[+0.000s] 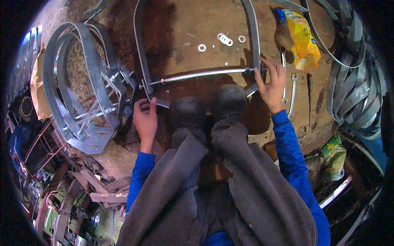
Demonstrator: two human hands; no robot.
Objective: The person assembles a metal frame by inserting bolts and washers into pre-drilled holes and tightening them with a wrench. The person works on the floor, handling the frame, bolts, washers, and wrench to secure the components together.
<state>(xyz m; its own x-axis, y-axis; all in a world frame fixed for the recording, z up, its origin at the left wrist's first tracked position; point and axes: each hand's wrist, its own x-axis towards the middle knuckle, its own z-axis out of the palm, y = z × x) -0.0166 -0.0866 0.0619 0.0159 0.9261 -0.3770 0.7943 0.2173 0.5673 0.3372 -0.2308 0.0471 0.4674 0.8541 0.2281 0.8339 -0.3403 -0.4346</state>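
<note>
A large U-shaped metal strap (pixel 139 41) lies before me, its two sides joined by a threaded rod (pixel 205 74) with nuts near its ends. My left hand (pixel 145 123) is at the strap's bent lower left end, fingers curled and thumb against the metal. On the other side, my right hand (pixel 273 88) has thumb and fingers closed around the rod's right end, where it passes through the strap; the fingertips partly hide that spot. Several flat washers (pixel 224 39) lie inside the U. My dark shoes (pixel 229 100) rest close below the rod.
To the left stand assembled strap hoops (pixel 88 82) with rods through them. Two wrenches (pixel 293 94) and a yellow plastic bag (pixel 303 41) lie at right, beside a heap of bent metal straps (pixel 363 90). Scrap metal pieces (pixel 108 197) fill the lower left.
</note>
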